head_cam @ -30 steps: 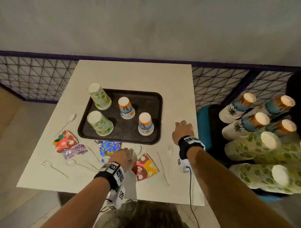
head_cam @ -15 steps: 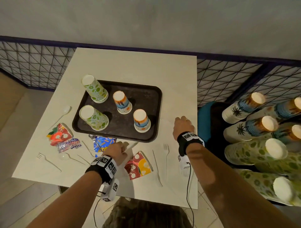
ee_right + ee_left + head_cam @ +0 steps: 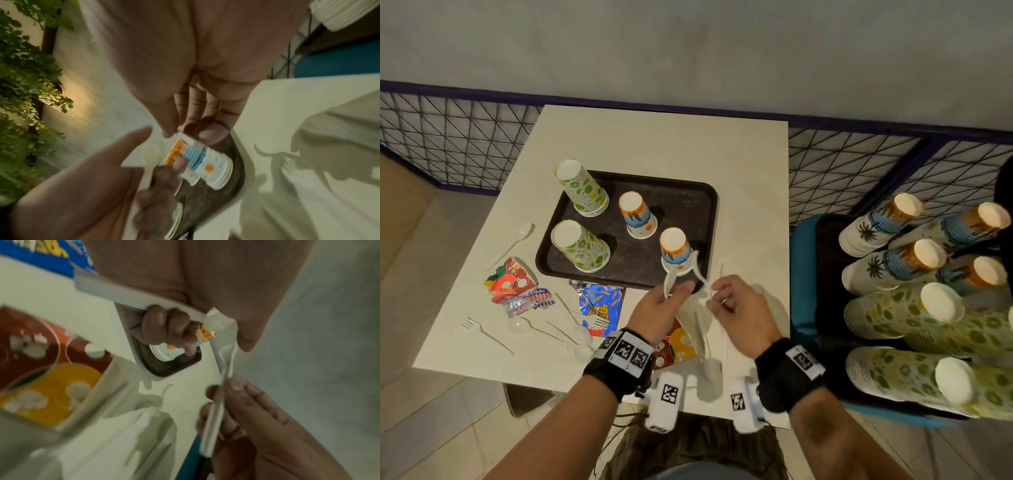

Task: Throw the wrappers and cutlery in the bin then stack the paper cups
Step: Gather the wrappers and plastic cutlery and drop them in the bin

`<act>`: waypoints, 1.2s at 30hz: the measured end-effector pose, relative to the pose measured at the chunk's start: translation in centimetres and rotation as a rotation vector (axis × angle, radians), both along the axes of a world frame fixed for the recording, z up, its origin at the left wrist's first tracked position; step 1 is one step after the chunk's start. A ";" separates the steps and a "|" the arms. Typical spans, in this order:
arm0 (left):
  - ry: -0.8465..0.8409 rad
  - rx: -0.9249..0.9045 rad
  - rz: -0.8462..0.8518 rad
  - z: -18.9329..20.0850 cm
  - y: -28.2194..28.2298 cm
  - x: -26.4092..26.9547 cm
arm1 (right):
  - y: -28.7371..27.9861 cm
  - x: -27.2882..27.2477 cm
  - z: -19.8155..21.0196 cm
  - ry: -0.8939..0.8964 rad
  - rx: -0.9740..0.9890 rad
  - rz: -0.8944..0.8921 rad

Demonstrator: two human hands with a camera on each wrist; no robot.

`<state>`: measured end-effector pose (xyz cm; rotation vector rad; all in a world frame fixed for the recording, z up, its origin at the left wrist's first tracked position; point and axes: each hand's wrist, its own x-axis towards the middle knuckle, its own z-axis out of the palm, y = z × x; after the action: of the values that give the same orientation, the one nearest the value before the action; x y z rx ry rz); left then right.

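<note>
Left hand [image 3: 657, 308] pinches a white spoon [image 3: 669, 281], right hand [image 3: 736, 308] just beside it pinches a fork [image 3: 700, 270]: merge both into one fist, freeing the other for remaining cutlery left of it.

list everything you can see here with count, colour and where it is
table: 1, cream, centre
tray: 1, dark brown, on the table
green leaf cups: 2, upside down, left part of the tray
orange and blue cups: 2, upside down, right part of the tray
red wrapper: 1, left of the tray
silver wrapper: 1, beside the red one
blue wrapper: 1, below the tray
red and yellow wrapper: 1, under the hands
loose cutlery: several white plastic pieces, near table edge
cup stacks: many, leaning to the right of the table
mesh fence: dark, behind the table
left hand: holds a white spoon
right hand: pinches white cutlery
</note>
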<state>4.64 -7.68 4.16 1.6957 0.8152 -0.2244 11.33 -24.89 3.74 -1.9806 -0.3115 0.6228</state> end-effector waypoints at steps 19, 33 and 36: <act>0.134 0.024 0.034 -4.5 -2.2 -2.2 | -0.4 -1.9 -7.4 -0.150 -0.693 0.265; 0.116 -0.006 -0.016 -5.7 -3.6 -1.2 | -0.9 -4.3 -5.6 0.165 0.045 0.038; 0.138 0.010 -0.027 -6.2 -3.6 -1.3 | -2.3 -3.1 -5.0 0.129 0.021 0.014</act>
<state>3.39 -11.32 -2.09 1.7150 0.8970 -0.3597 8.23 -27.22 -1.23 -1.9100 -0.2518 0.7495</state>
